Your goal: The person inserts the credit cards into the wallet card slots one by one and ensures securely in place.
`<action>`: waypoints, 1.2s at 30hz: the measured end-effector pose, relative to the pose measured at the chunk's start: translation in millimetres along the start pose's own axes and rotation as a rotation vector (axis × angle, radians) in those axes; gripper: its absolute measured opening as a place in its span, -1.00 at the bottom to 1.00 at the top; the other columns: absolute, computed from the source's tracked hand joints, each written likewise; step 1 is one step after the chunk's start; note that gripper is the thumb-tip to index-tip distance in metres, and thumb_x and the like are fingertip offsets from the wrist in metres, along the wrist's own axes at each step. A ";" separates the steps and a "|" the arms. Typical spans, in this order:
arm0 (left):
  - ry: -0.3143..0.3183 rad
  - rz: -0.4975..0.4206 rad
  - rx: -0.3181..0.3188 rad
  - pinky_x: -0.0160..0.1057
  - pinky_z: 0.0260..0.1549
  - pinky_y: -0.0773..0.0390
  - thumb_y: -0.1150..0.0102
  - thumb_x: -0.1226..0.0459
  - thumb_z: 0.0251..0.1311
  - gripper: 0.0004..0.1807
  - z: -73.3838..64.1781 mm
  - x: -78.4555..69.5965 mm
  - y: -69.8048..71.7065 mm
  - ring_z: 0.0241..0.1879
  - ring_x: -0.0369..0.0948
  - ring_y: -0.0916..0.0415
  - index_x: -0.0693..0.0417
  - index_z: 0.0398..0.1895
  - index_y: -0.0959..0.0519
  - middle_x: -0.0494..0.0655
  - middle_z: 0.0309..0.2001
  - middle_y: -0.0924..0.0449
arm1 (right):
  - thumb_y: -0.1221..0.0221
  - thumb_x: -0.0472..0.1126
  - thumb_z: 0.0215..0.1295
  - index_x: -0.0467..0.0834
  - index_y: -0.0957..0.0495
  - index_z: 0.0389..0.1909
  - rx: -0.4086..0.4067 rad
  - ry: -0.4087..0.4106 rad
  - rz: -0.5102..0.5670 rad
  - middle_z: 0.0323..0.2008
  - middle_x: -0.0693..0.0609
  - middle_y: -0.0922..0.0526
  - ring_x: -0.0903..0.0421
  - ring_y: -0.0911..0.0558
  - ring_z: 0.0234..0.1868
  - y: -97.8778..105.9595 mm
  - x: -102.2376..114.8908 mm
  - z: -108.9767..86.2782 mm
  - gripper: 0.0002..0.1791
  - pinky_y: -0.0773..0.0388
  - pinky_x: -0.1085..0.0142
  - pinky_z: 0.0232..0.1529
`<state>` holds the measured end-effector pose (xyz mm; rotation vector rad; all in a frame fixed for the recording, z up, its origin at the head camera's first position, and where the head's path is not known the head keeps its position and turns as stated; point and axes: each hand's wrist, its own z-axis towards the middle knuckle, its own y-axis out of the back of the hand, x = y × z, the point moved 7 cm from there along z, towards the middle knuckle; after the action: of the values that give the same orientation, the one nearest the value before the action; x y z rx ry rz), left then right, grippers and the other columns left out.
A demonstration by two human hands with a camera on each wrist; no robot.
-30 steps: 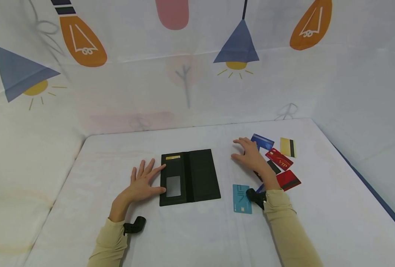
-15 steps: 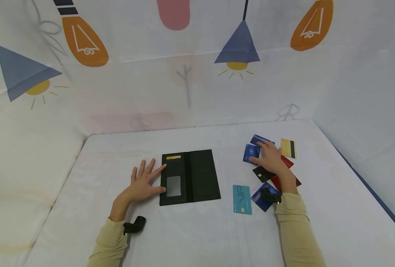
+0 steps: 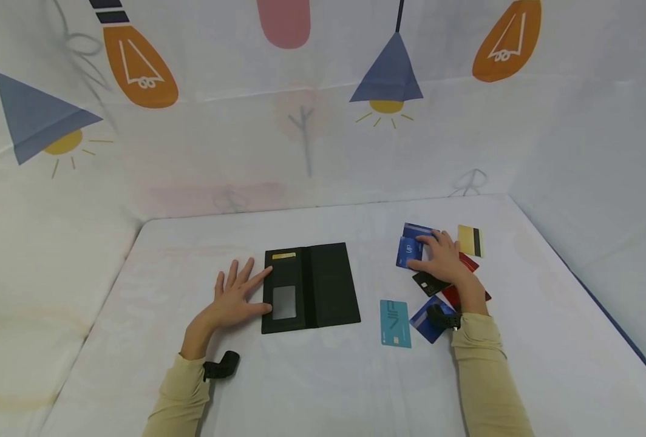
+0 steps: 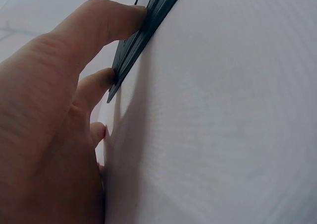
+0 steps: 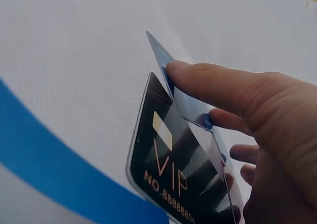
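Note:
An open black wallet [image 3: 331, 285] lies flat, a yellow card [image 3: 283, 255] showing in its upper left slot. My left hand [image 3: 230, 306] has its fingers spread, with thumb and index fingertips resting at the wallet's left edge; the left wrist view shows both tips on that edge. At the card group, my right hand [image 3: 444, 261] holds a blue card [image 3: 405, 250] across its width, thumb at the near edge and index finger at the far edge. A black VIP card [image 5: 148, 149] lies right beside the thumb. A second, striped blue card [image 3: 414, 230] lies behind, partly under the fingers.
Red cards [image 3: 470, 263] are partly hidden under my right hand. A yellow striped card [image 3: 469, 240] lies farther right. Nearer me are a teal VIP card [image 3: 395, 323] and another blue card [image 3: 429, 325], overlapped by the wrist camera [image 3: 443, 317]. A printed cloth wall rises behind the white table [image 3: 323, 388].
My right hand first moved right over the cards, then settled at the blue card. The striped blue card behind has slid slightly left. My left hand and the wallet have stayed put.

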<state>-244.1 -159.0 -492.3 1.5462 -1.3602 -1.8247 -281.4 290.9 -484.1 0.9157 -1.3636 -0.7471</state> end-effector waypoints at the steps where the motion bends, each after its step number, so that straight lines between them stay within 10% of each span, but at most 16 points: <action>1: -0.003 -0.003 0.000 0.34 0.33 0.60 -0.27 -0.08 0.15 -0.10 0.0 -0.2 0.1 0.52 0.28 0.57 -0.11 0.54 -0.16 0.23 0.58 0.29 | -0.25 0.07 0.21 -0.32 -0.23 0.35 -0.002 0.002 0.005 0.45 -0.51 0.08 -0.50 0.21 0.47 0.0 0.1 0.3 -0.17 0.42 -0.41 0.36; 36: 0.013 -0.009 0.016 0.34 0.32 0.62 -0.27 -0.06 0.16 -0.10 2.4 -3.1 1.2 0.51 0.27 0.59 -0.09 0.54 -0.15 0.23 0.58 0.30 | -0.18 -0.26 0.39 -0.24 -0.06 0.40 -0.063 -0.032 0.236 0.39 -0.41 -0.21 -0.37 -0.35 0.30 14.5 16.7 6.5 -0.32 -0.33 -0.24 0.26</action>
<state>-245.6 -156.1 -489.8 1.5722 -1.3669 -1.8102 -287.5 282.4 -463.5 0.6809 -1.4388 -0.6217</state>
